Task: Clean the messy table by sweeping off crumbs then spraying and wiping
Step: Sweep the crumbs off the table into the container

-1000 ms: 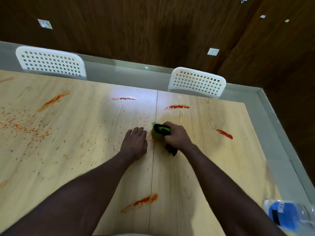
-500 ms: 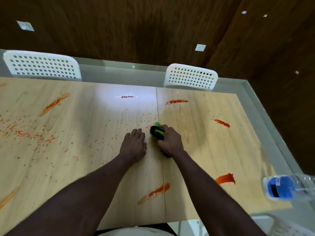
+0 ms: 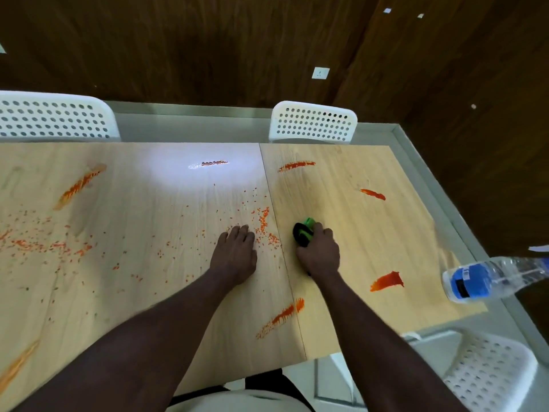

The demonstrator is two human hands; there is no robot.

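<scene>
We find the right hand (image 3: pixel 319 254) curled round a green-and-black brush (image 3: pixel 304 231), fingers wrapped over its top, holding it down on the table (image 3: pixel 148 292). The brush sits just right of the table seam (image 3: pixel 269 188), its green end pointing away from the person.

The left hand (image 3: pixel 234 254) lies palm down, just left of the seam. Its fingers are straight and close together and grip nothing.

Orange crumbs (image 3: pixel 264 224) lie in a dense band between the left fingertips and the seam, close against the seam on its left side. Thinner scatter spreads further left of the seam, thickening again towards the far left edge of the view.

We record red-orange smears on both sides of the seam. To the right there is one near the far edge (image 3: pixel 297 165), one further right (image 3: pixel 372 194) and a broad one nearer the person (image 3: pixel 387 282). One streak touches the seam from the left, near the person (image 3: pixel 282 315). To the left, one lies under a bright glare patch (image 3: pixel 214 163) and a long one lies well off (image 3: pixel 80 185).

A clear plastic bottle (image 3: pixel 472 281) with a blue label shows on its side far right of the seam, at the table's edge; whether it rests on the table we cannot tell. White perforated chairs stand beyond the far edge (image 3: pixel 313 123) (image 3: pixel 53 117) and at the near right corner (image 3: pixel 490 373).
</scene>
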